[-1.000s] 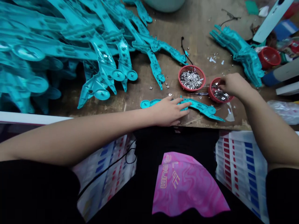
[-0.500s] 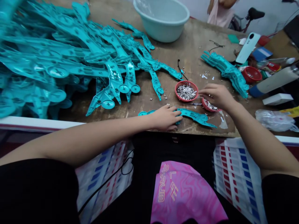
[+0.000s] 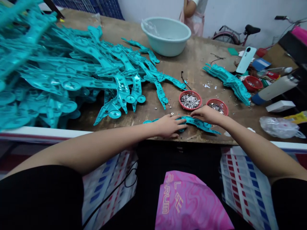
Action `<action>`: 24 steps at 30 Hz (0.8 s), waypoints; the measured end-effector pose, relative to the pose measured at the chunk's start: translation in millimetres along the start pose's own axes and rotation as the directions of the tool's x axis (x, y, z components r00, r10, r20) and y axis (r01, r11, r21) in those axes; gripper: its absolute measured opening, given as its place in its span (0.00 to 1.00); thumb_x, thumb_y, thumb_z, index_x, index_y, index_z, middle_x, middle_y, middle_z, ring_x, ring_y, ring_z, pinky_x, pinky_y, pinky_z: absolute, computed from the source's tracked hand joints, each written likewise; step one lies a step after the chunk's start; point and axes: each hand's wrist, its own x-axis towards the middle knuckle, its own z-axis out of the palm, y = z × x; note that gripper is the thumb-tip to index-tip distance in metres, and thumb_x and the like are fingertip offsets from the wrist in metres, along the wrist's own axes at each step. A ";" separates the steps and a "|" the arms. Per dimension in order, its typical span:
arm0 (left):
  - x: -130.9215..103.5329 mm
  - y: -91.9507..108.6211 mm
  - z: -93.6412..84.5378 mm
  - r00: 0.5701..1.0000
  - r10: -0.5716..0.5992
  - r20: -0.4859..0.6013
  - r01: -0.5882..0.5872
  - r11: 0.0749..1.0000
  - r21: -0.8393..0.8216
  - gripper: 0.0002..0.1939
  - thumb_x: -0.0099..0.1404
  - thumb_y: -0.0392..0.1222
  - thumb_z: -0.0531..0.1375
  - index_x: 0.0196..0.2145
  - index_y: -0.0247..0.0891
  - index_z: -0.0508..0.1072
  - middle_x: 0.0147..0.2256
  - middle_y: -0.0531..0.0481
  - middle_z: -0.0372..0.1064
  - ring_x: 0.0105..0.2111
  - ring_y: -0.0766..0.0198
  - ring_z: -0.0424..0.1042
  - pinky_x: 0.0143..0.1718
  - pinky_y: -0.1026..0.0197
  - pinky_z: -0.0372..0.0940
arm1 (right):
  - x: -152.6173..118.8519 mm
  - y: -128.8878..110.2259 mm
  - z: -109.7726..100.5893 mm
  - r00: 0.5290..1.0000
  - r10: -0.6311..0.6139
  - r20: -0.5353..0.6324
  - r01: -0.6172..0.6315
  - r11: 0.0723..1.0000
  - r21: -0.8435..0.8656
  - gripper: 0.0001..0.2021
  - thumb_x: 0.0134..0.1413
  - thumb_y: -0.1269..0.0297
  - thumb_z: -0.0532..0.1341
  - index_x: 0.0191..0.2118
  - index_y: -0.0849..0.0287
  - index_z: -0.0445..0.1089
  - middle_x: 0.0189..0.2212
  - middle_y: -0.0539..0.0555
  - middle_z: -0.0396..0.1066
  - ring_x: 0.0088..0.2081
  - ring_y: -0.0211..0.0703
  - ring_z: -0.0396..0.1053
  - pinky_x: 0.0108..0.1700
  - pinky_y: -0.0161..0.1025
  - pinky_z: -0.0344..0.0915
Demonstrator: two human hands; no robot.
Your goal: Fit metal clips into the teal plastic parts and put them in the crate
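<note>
A teal plastic part (image 3: 208, 127) lies along the table's front edge. My left hand (image 3: 168, 125) rests over its left half, fingers spread across it. Above the part's right half is my right hand (image 3: 205, 114), its fingers bent together and pointing left; whatever is between the fingertips is too small to make out. One red basket (image 3: 190, 100) of small metal pieces stands just beyond the hands. A second red basket (image 3: 224, 108) with similar pieces is right behind my right hand, which partly hides it.
A big pile of teal parts (image 3: 69, 68) fills the left side. At the back stands a pale basin (image 3: 168, 36). Stacked teal parts (image 3: 230, 81), a phone (image 3: 246, 60), a bottle (image 3: 275, 89) and a plastic bag (image 3: 279, 127) lie right. Behind, a person (image 3: 194, 16) is partly visible.
My right hand has moved left from the right basket to above the teal part. My left hand has stayed on the part. The camera view has tilted up somewhat.
</note>
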 end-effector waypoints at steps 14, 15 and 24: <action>5.8 7.8 -3.3 0.997 -0.032 -0.071 0.025 0.994 -0.104 0.44 0.92 0.59 0.64 0.93 0.34 0.64 0.91 0.29 0.63 0.94 0.30 0.56 0.92 0.28 0.60 | 2.4 -9.6 6.1 0.990 -0.035 -0.133 0.052 0.991 0.127 0.09 0.84 0.65 0.73 0.55 0.57 0.94 0.49 0.59 0.92 0.50 0.50 0.91 0.60 0.42 0.83; 6.5 8.3 -2.8 0.996 -0.050 -0.076 0.040 0.991 -0.128 0.45 0.93 0.60 0.63 0.93 0.31 0.62 0.91 0.26 0.62 0.95 0.30 0.56 0.92 0.28 0.61 | 1.1 -12.3 7.8 0.988 -0.030 -0.152 0.051 0.989 0.136 0.09 0.85 0.64 0.72 0.56 0.57 0.94 0.49 0.58 0.92 0.50 0.50 0.91 0.61 0.41 0.82; 10.2 9.7 3.0 0.990 -0.085 -0.112 0.056 0.969 -0.241 0.44 0.91 0.57 0.64 0.90 0.26 0.64 0.88 0.20 0.66 0.91 0.38 0.68 0.91 0.38 0.67 | 2.5 -24.7 14.7 0.985 -0.068 -0.157 0.086 0.990 0.109 0.11 0.82 0.69 0.73 0.58 0.55 0.96 0.54 0.58 0.92 0.55 0.52 0.92 0.65 0.43 0.83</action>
